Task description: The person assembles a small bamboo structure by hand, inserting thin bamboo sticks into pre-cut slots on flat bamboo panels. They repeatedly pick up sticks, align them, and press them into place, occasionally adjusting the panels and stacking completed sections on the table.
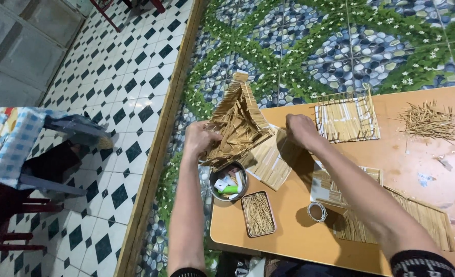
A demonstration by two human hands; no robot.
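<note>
gripping a peaked roof model made of thin wooden sticks, both hands hold it up over the near left corner of a wooden table. the left hand is closed around the model's lower left edge, and the right hand clasps its right side, where a flat stick panel meets it. just below the model sits a round metal bowl with small tubes and bits inside, and beside that a rectangular metal tin full of loose sticks. a small roll of tape lies near the right forearm. farther back on the table rests a square stick panel, with a loose pile of sticks well to its right. more stick panels lie under the right arm.
</note>
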